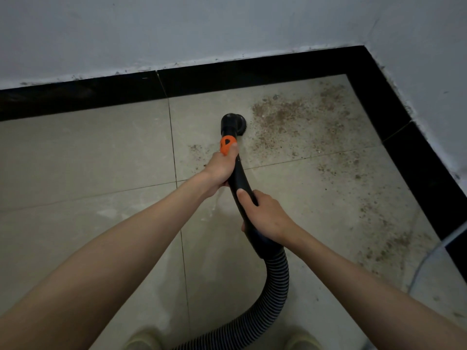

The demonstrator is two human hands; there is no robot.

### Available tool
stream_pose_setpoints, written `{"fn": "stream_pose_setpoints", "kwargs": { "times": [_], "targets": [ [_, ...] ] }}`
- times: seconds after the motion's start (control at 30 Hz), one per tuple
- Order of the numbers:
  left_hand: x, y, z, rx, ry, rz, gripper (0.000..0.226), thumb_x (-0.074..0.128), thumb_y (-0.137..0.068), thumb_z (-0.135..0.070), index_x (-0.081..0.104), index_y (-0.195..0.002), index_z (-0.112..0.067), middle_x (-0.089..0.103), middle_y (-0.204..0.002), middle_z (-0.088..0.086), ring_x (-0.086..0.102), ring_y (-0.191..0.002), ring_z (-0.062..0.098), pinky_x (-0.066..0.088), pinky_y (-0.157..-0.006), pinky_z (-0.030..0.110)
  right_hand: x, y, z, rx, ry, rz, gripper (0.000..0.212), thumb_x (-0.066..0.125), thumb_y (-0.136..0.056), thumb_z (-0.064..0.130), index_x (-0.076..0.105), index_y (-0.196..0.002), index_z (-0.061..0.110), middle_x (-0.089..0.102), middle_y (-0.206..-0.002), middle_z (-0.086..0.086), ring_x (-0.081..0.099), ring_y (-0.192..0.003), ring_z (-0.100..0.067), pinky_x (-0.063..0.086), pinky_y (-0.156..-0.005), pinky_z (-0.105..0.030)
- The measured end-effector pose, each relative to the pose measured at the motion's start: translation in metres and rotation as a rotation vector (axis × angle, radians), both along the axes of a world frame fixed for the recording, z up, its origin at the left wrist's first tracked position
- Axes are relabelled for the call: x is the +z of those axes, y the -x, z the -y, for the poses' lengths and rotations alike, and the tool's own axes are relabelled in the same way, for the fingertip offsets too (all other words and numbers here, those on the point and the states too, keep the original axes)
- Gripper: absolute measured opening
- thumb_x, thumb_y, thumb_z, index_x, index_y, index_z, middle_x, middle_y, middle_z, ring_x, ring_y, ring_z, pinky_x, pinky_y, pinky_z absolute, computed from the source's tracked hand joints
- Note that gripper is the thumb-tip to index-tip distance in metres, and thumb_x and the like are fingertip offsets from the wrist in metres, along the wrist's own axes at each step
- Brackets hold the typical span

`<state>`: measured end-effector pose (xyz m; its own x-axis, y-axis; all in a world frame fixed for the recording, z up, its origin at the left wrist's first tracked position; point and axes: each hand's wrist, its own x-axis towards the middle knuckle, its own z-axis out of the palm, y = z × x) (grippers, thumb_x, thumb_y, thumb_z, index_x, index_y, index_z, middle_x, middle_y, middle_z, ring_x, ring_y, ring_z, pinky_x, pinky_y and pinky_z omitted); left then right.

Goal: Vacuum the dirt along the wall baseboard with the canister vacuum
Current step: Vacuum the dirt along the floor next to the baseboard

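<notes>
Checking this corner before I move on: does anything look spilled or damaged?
Yes: brown dirt lies scattered on the floor tiles right of the brush nozzle, trailing along the black baseboard. Specks mark the wall's bottom edge.

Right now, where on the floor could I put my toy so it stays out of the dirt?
The clean tiles left of the brush, below the baseboard, are bare. The corner right of the brush is crowded with dirt, which trails down along the right wall. Near the shoes, the hose takes room.
</notes>
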<state>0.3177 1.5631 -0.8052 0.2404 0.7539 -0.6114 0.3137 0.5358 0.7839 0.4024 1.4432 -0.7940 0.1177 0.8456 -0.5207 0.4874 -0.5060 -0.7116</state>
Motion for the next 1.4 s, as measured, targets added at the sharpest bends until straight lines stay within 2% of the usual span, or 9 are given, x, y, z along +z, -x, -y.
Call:
{"fn": "stream_pose_setpoints", "kwargs": {
  "times": [0.1, 0.23, 0.4, 0.53, 0.6, 0.67, 0.8, 1.03, 1.4],
  "targets": [
    [0.0, -0.011, -0.004, -0.043, -0.024, -0.007, 0.046, 0.034, -0.099, -0.048, 0.049, -0.109, -0.005, 0.052, -0.085, 0.006, 0.055, -0.078, 0.021, 0.049, -0.069, 0.032, -0.005, -0.005, -0.002, -0.052, -0.005, 0.006, 0.043, 0.03, -0.096, 0.058, 0.051, -0.086, 0.021, 0.07, -0.082, -0.008, 0.067, -0.082, -0.027, 0.052, -0.087, -0.044],
    [-0.003, -0.021, -0.012, -0.064, -0.037, -0.066, 0.063, 0.034, -0.098, -0.052, 0.043, -0.129, 0.002, 0.054, -0.097, 0.009, 0.056, -0.083, 0.022, 0.048, -0.067, 0.031, -0.01, -0.008, -0.007, -0.104, -0.036, 0.001, 0.045, 0.031, -0.094, 0.06, 0.052, -0.084, 0.022, 0.069, -0.077, -0.007, 0.068, -0.077, -0.026, 0.054, -0.083, -0.044],
    [-0.005, -0.021, -0.026, -0.079, -0.083, -0.096, 0.062, 0.033, -0.098, -0.051, 0.047, -0.124, 0.004, 0.053, -0.086, 0.006, 0.054, -0.074, 0.018, 0.046, -0.063, 0.029, -0.014, -0.006, -0.022, -0.128, -0.052, -0.034, 0.043, 0.035, -0.095, 0.058, 0.052, -0.081, 0.02, 0.069, -0.074, -0.007, 0.068, -0.074, -0.024, 0.055, -0.08, -0.044],
    [-0.005, -0.015, -0.037, -0.079, -0.108, -0.146, 0.065, 0.032, -0.098, -0.053, 0.044, -0.128, 0.003, 0.057, -0.104, 0.017, 0.057, -0.086, 0.023, 0.049, -0.073, 0.032, -0.015, -0.001, -0.035, -0.115, -0.059, -0.068, 0.043, 0.036, -0.096, 0.056, 0.052, -0.082, 0.019, 0.069, -0.077, -0.01, 0.068, -0.075, -0.026, 0.055, -0.081, -0.046],
    [-0.006, -0.009, -0.04, -0.068, -0.118, -0.177, 0.066, 0.032, -0.097, -0.053, 0.043, -0.129, 0.003, 0.058, -0.117, 0.02, 0.059, -0.098, 0.029, 0.051, -0.086, 0.038, -0.014, 0.002, -0.038, -0.097, -0.053, -0.079, 0.043, 0.037, -0.096, 0.056, 0.053, -0.082, 0.019, 0.069, -0.078, -0.01, 0.069, -0.075, -0.027, 0.055, -0.081, -0.046],
    [-0.006, -0.001, -0.039, -0.033, -0.113, -0.18, 0.065, 0.033, -0.097, -0.053, 0.044, -0.129, 0.002, 0.058, -0.117, 0.018, 0.059, -0.102, 0.029, 0.05, -0.092, 0.04, -0.012, 0.004, -0.04, -0.071, -0.044, -0.099, 0.042, 0.038, -0.096, 0.056, 0.053, -0.081, 0.019, 0.068, -0.077, -0.01, 0.069, -0.074, -0.027, 0.056, -0.08, -0.046],
    [-0.008, 0.025, -0.031, 0.094, -0.08, -0.111, 0.054, 0.036, -0.097, -0.049, 0.049, -0.12, -0.002, 0.058, -0.102, 0.012, 0.059, -0.086, 0.022, 0.052, -0.078, 0.035, -0.006, 0.014, -0.039, 0.029, -0.023, -0.109, 0.042, 0.04, -0.096, 0.055, 0.053, -0.079, 0.019, 0.067, -0.07, -0.005, 0.069, -0.069, -0.025, 0.058, -0.075, -0.042],
    [-0.01, 0.066, -0.003, 0.244, -0.012, -0.095, 0.055, 0.036, -0.097, -0.048, 0.047, -0.122, 0.0, 0.058, -0.094, 0.01, 0.06, -0.082, 0.023, 0.051, -0.061, 0.031, 0.005, 0.033, -0.026, 0.205, 0.027, -0.082, 0.039, 0.039, -0.096, 0.056, 0.052, -0.08, 0.022, 0.066, -0.067, -0.001, 0.069, -0.07, -0.024, 0.057, -0.075, -0.041],
    [-0.013, 0.073, 0.051, 0.281, 0.04, -0.034, 0.059, 0.035, -0.097, -0.051, 0.043, -0.127, 0.0, 0.057, -0.101, 0.013, 0.06, -0.086, 0.024, 0.049, -0.059, 0.031, 0.019, 0.033, 0.02, 0.299, 0.073, 0.004, 0.043, 0.036, -0.097, 0.056, 0.052, -0.082, 0.019, 0.067, -0.073, -0.005, 0.067, -0.074, -0.027, 0.055, -0.08, -0.045]
  ]
}}
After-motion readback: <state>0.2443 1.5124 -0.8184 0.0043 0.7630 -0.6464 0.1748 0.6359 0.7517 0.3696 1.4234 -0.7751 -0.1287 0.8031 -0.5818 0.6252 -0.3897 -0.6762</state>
